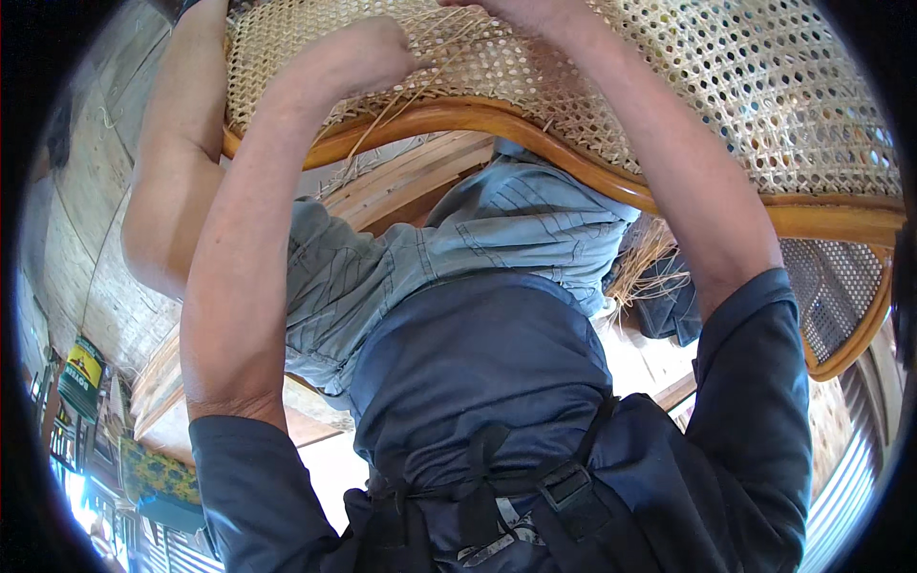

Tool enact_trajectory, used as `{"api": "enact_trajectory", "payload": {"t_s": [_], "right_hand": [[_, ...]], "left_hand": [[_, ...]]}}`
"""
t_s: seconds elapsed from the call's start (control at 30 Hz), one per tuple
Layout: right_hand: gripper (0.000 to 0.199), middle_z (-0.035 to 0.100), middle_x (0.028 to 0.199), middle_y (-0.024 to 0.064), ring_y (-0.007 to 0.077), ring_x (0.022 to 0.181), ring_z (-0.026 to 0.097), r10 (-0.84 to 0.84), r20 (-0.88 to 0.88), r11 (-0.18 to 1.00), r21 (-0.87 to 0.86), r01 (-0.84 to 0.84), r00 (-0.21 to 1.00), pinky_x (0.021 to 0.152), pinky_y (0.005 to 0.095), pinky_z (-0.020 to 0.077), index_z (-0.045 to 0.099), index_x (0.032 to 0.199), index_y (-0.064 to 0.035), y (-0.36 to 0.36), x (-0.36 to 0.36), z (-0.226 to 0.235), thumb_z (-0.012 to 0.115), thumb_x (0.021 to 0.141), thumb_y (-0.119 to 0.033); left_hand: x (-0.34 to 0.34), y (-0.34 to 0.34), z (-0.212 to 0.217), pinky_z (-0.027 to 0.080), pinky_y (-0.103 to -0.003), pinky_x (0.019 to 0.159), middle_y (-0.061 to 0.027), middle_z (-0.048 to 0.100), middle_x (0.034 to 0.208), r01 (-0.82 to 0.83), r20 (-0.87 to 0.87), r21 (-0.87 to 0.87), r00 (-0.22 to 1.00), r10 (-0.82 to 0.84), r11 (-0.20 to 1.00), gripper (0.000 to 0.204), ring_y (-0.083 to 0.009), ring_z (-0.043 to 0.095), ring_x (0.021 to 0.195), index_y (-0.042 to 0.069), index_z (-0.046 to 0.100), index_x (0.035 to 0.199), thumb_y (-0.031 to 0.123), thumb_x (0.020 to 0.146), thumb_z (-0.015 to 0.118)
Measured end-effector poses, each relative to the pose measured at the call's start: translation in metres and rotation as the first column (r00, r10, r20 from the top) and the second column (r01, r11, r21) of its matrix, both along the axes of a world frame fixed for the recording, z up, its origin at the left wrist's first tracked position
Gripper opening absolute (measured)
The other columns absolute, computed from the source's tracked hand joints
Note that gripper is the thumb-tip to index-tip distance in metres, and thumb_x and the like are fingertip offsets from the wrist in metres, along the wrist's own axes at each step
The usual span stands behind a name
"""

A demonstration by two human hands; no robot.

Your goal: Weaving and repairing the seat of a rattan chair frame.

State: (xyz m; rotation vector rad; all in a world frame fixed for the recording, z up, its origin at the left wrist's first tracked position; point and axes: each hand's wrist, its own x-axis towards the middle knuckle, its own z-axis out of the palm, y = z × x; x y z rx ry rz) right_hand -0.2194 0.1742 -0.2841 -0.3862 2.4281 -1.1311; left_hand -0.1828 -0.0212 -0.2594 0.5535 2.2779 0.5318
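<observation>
Chair frame (478,119) propped over my lap so the cane panel (726,86) tilts up w/in reach. My left hand (358,53) is fisted on the weave near the rim, pinching loose cane strands (401,105) taut, I think. My right hand (521,11) presses the panel further up; mostly cut off at the top, can't tell its grip. Spare strands (645,263) lie by my right thigh.

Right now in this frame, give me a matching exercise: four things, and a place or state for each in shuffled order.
Things:
1. left hand
2. right hand
3. cane webbing
4. wooden chair frame

States:
A. curved, glossy orange-brown
B. closed in a fist on loose strands
C. open mesh, pale
D. at the picture's top edge, mostly cut off

Pairs: 1-B, 2-D, 3-C, 4-A
</observation>
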Motion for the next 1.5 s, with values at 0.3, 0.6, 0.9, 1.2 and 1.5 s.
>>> {"api": "enact_trajectory", "payload": {"t_s": [0.3, 0.6, 0.9, 1.2, 1.5], "right_hand": [[0.020, 0.061, 0.072, 0.0107, 0.0216, 0.066, 0.058, 0.077, -0.025, 0.995, 0.059, -0.075, 0.997, 0.063, 0.0339, 0.0466, 0.061, 0.080, -0.0024, 0.012, 0.003, 0.010, 0.062, 0.083, -0.022], [0.020, 0.065, 0.089, 0.0183, 0.0318, 0.085, 0.064, 0.180, 0.006, 0.699, 0.703, -0.132, 0.984, 0.077, 0.0420, 0.0498, 0.069, 0.090, -0.0081, 0.005, 0.031, 0.025, 0.059, 0.078, -0.021], [0.023, 0.065, 0.096, 0.0192, 0.0322, 0.090, 0.064, 0.207, 0.152, 0.526, 0.816, -0.241, 0.966, 0.077, 0.0405, 0.0510, 0.070, 0.092, -0.0058, -0.006, 0.021, 0.032, 0.058, 0.076, -0.017], [0.024, 0.065, 0.098, 0.0183, 0.0319, 0.092, 0.064, 0.191, 0.158, 0.513, 0.825, -0.235, 0.969, 0.078, 0.0404, 0.0509, 0.069, 0.095, -0.0058, -0.004, 0.023, 0.020, 0.056, 0.078, -0.016], [0.027, 0.065, 0.099, 0.0203, 0.0330, 0.092, 0.064, 0.159, 0.038, 0.531, 0.839, -0.118, 0.987, 0.079, 0.0410, 0.0507, 0.069, 0.095, -0.0024, -0.002, 0.039, 0.007, 0.046, 0.083, -0.013]], "left_hand": [[-0.012, 0.036, -0.021, 0.050, -0.042, 0.072, -0.0227, 0.065, 0.085, -0.094, -0.011, -0.010, 0.996, 0.094, 0.996, 0.023, -0.0350, 0.064, 0.082, 0.001, 0.069, 0.082, 0.016, 0.075, 0.054], [-0.031, 0.050, -0.053, 0.050, -0.040, 0.070, -0.0216, 0.065, 0.083, -0.026, 0.059, -0.086, 0.998, 0.031, 0.996, 0.024, -0.0307, 0.065, 0.076, 0.002, 0.070, 0.085, 0.017, 0.072, 0.056], [-0.032, 0.058, -0.061, 0.050, -0.041, 0.069, -0.0225, 0.065, 0.083, 0.031, -0.016, -0.013, 0.999, -0.032, 0.999, 0.023, -0.0319, 0.065, 0.077, 0.000, 0.069, 0.083, 0.015, 0.070, 0.057], [-0.029, 0.059, -0.066, 0.050, -0.042, 0.067, -0.0234, 0.065, 0.083, 0.095, -0.104, 0.044, 0.990, -0.090, 0.994, 0.022, -0.0330, 0.065, 0.078, -0.001, 0.068, 0.082, 0.013, 0.068, 0.058], [0.003, 0.041, -0.055, 0.048, -0.047, 0.072, -0.0217, 0.063, 0.086, 0.160, -0.389, 0.064, 0.913, -0.123, 0.985, 0.028, -0.0378, 0.061, 0.084, 0.002, 0.062, 0.091, 0.029, 0.085, 0.056]]}}
